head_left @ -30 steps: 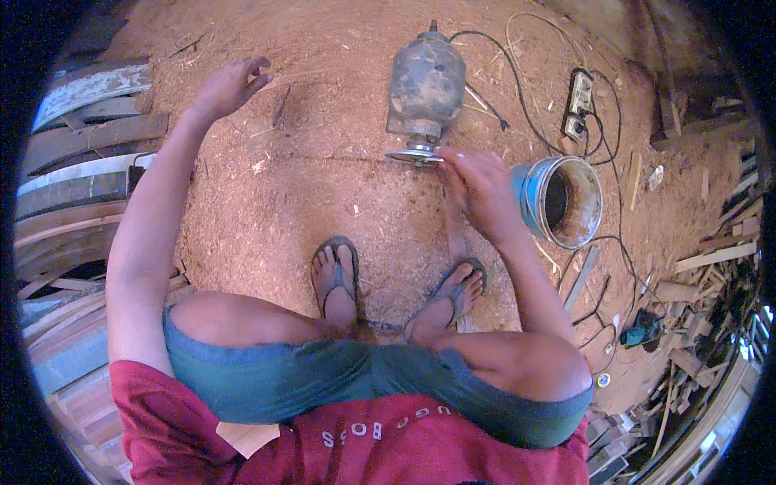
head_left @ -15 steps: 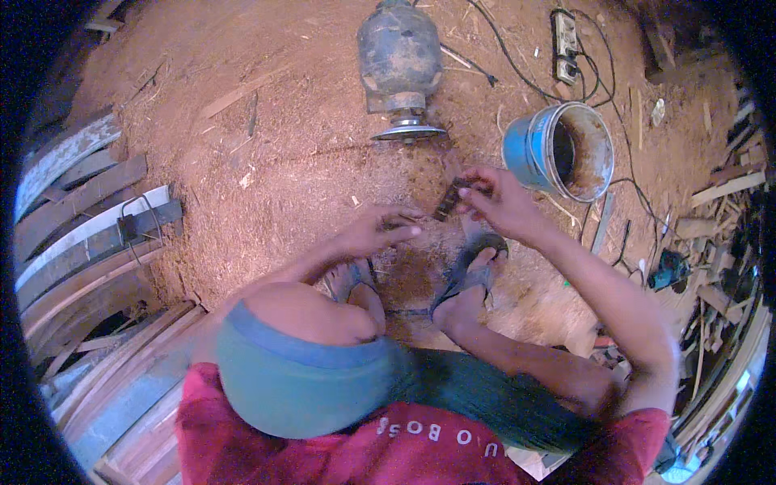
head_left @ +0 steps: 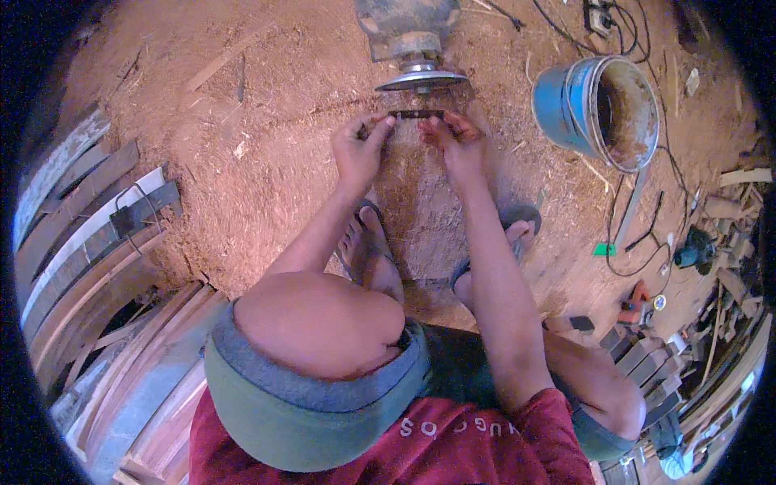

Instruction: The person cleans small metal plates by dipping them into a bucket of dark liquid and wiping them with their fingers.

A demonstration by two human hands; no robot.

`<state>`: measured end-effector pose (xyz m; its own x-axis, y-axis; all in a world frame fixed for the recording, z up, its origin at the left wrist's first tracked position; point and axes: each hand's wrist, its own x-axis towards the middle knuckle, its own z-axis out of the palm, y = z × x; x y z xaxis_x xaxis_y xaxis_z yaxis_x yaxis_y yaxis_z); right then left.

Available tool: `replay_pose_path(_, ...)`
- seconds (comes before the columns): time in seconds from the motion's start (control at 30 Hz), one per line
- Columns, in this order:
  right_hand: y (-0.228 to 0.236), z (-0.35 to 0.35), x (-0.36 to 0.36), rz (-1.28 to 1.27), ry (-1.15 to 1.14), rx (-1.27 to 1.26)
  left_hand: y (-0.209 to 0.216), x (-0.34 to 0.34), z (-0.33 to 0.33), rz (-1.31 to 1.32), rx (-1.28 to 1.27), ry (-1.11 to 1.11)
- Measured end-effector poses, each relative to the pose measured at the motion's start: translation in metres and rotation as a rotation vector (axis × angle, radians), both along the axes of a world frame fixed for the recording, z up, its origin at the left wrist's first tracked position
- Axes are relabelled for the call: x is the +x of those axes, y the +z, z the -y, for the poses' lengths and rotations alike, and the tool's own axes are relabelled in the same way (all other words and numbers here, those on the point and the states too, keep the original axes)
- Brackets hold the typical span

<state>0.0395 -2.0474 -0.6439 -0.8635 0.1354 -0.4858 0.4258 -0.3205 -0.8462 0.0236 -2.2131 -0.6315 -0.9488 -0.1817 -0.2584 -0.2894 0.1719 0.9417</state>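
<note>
Both hands hold a short, dark, narrow bar (head_left: 416, 114) crosswise between them. My left hand (head_left: 361, 153) pinches its left end between thumb and fingers. My right hand (head_left: 459, 147) grips the right end, with its fingertips partly behind the bar. Just beyond stands a bench grinder (head_left: 408, 23), a grey motor body with a flat round disc (head_left: 422, 80) facing me. In the picture a small gap shows between bar and disc. Whether the disc is spinning, I cannot tell.
A blue bucket (head_left: 566, 101) lies tilted at the right. Near it are a power strip (head_left: 598, 18) and dark cables. Long wooden boards (head_left: 89, 222) are stacked on the left, and wood offcuts (head_left: 647, 364) lie at the right. Sawdust covers the ground around my feet.
My left hand has moved forward and taken hold of the bar's left end. The right hand has brought the bar forward to the disc and turned it crosswise. The view has shifted.
</note>
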Motion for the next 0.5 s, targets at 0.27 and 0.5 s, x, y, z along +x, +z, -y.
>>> replay_pose_path(0.27,0.015,-0.006,-0.017,0.014,-0.036,-0.087,0.028,-0.012,-0.012,0.014,0.032,-0.022)
replay_pose_path(0.5,0.012,-0.007,-0.021,-0.005,-0.148,-0.227,0.022,-0.018,-0.009,-0.039,-0.013,-0.020)
